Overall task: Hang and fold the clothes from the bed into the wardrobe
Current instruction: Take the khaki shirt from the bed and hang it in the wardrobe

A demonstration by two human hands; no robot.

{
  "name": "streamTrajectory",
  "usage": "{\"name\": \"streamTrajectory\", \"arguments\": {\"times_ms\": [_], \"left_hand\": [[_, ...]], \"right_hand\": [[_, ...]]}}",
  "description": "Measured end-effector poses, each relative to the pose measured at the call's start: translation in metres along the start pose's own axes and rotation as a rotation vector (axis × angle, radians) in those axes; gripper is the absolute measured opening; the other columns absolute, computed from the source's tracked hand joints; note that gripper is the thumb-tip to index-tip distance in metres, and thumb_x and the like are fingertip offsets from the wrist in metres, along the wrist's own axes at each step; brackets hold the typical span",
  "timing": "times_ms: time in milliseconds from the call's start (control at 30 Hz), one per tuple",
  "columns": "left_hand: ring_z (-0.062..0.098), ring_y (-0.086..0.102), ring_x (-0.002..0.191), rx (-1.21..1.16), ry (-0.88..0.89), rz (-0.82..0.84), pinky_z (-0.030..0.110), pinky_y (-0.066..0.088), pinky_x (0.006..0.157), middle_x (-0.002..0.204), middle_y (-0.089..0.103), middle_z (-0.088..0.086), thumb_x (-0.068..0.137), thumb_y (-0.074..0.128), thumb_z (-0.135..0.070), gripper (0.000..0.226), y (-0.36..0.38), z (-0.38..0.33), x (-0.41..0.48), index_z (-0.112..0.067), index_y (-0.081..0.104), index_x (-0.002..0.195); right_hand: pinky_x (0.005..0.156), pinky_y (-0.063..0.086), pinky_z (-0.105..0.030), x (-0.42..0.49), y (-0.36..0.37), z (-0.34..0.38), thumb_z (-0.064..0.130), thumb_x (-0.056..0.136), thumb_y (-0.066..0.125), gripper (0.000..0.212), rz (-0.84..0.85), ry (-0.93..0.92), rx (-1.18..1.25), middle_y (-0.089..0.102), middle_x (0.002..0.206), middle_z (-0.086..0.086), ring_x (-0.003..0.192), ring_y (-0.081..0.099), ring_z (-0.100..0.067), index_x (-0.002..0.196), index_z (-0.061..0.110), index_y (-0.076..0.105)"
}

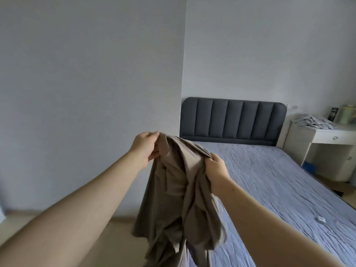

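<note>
A beige-brown garment (179, 199) hangs in the air in front of me, crumpled and drooping down past the lower edge of the view. My left hand (147, 146) pinches its top edge at the left. My right hand (216, 168) grips a bunch of the fabric a little lower, at the right. Both arms are stretched forward above the left side of the bed (279, 185), which has a lilac-blue quilted cover. No wardrobe is in view.
A dark grey padded headboard (233, 120) stands against the far wall. To the right, a white desk (327, 135) carries a heap of light cloth (312, 120) and small containers. A small white object (321, 219) lies on the bed. A plain wall fills the left.
</note>
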State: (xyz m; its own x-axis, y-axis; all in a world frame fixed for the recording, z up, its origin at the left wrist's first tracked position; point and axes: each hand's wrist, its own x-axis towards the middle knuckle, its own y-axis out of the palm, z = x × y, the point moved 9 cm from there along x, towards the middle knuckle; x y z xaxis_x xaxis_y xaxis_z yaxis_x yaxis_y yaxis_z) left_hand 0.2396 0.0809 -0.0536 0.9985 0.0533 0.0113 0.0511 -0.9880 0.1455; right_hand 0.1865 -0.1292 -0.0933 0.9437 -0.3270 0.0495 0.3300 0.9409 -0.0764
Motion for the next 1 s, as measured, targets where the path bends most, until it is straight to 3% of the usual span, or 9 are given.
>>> {"name": "streamTrajectory", "arguments": {"times_ms": [167, 233, 300, 367, 467, 667, 800, 900, 1000], "left_hand": [[0.014, 0.056, 0.063, 0.574, 0.034, -0.021, 0.022, 0.050, 0.053, 0.075, 0.059, 0.005, 0.086, 0.061, -0.011, 0.012, -0.087, -0.004, -0.009, -0.013, 0.054, 0.077], [0.014, 0.058, 0.079, 0.634, 0.072, 0.118, 0.025, 0.051, 0.066, 0.095, 0.059, 0.002, 0.081, 0.064, -0.001, 0.024, -0.102, -0.005, -0.015, -0.020, 0.053, 0.089], [0.012, 0.056, 0.102, 0.572, 0.051, 0.335, 0.023, 0.052, 0.078, 0.117, 0.053, -0.005, 0.074, 0.070, 0.004, 0.057, -0.111, -0.001, -0.026, -0.030, 0.047, 0.114], [0.010, 0.055, 0.109, 0.527, 0.035, 0.421, 0.017, 0.049, 0.079, 0.118, 0.056, -0.009, 0.074, 0.072, 0.001, 0.065, -0.131, 0.001, -0.033, -0.029, 0.045, 0.125], [0.014, 0.059, 0.091, 0.525, 0.114, 0.111, 0.016, 0.049, 0.068, 0.088, 0.065, -0.006, 0.088, 0.059, -0.005, 0.017, -0.198, -0.021, -0.027, -0.022, 0.063, 0.090], [0.018, 0.060, 0.063, 0.215, 0.021, -0.185, 0.021, 0.045, 0.057, 0.074, 0.066, 0.008, 0.093, 0.039, -0.003, 0.030, -0.306, -0.050, -0.015, -0.013, 0.063, 0.079], [0.018, 0.064, 0.061, -0.028, -0.118, -0.246, 0.026, 0.049, 0.058, 0.066, 0.069, 0.005, 0.094, 0.049, -0.026, 0.028, -0.351, -0.063, -0.016, -0.013, 0.065, 0.076], [0.020, 0.064, 0.062, -0.086, -0.132, -0.309, 0.025, 0.051, 0.055, 0.065, 0.069, 0.005, 0.090, 0.055, -0.036, 0.026, -0.393, -0.079, -0.019, -0.013, 0.065, 0.081], [0.022, 0.066, 0.061, -0.063, -0.110, -0.322, 0.028, 0.055, 0.057, 0.069, 0.070, 0.008, 0.087, 0.058, -0.039, 0.029, -0.431, -0.094, -0.024, -0.011, 0.067, 0.082]], "right_hand": [[0.063, 0.042, -0.015, -0.003, 0.083, 0.058, 0.001, 0.091, 0.031, 0.039, 0.178, -0.162, 0.060, 0.058, 0.078, 0.005, 0.073, 0.051, -0.009, 0.078, 0.024, 0.059], [0.063, 0.043, -0.014, -0.008, 0.123, 0.074, 0.001, 0.092, 0.031, 0.039, 0.277, -0.204, 0.064, 0.059, 0.078, 0.006, 0.072, 0.052, -0.007, 0.078, 0.025, 0.059], [0.055, 0.043, -0.008, -0.017, 0.169, 0.082, -0.001, 0.093, 0.032, 0.038, 0.374, -0.222, 0.075, 0.057, 0.072, 0.006, 0.063, 0.053, -0.001, 0.077, 0.023, 0.058], [0.050, 0.042, -0.007, -0.028, 0.218, 0.087, -0.002, 0.093, 0.034, 0.037, 0.451, -0.232, 0.066, 0.056, 0.067, 0.006, 0.057, 0.051, 0.000, 0.075, 0.021, 0.057], [0.052, 0.041, -0.009, -0.038, 0.280, 0.092, 0.001, 0.094, 0.037, 0.037, 0.530, -0.250, 0.058, 0.055, 0.066, 0.007, 0.059, 0.050, -0.002, 0.072, 0.021, 0.057], [0.046, 0.036, -0.019, -0.031, 0.348, 0.076, 0.009, 0.089, 0.053, 0.013, 0.394, -0.258, -0.204, 0.054, 0.061, 0.001, 0.053, 0.046, -0.012, 0.085, 0.015, 0.064], [0.061, 0.039, -0.022, -0.048, 0.398, 0.068, 0.011, 0.086, 0.058, 0.026, 0.377, -0.226, -0.200, 0.053, 0.094, -0.002, 0.069, 0.051, -0.015, 0.110, 0.015, 0.049], [0.051, 0.042, -0.014, -0.079, 0.446, 0.066, 0.023, 0.086, 0.065, 0.032, 0.572, -0.130, 0.029, 0.052, 0.090, 0.001, 0.072, 0.049, -0.006, 0.108, 0.014, 0.044], [0.069, 0.043, -0.021, -0.126, 0.509, 0.063, 0.035, 0.081, 0.070, 0.050, 0.976, -0.081, 0.021, 0.057, 0.107, 0.003, 0.092, 0.055, -0.009, 0.122, 0.022, 0.044]]}}
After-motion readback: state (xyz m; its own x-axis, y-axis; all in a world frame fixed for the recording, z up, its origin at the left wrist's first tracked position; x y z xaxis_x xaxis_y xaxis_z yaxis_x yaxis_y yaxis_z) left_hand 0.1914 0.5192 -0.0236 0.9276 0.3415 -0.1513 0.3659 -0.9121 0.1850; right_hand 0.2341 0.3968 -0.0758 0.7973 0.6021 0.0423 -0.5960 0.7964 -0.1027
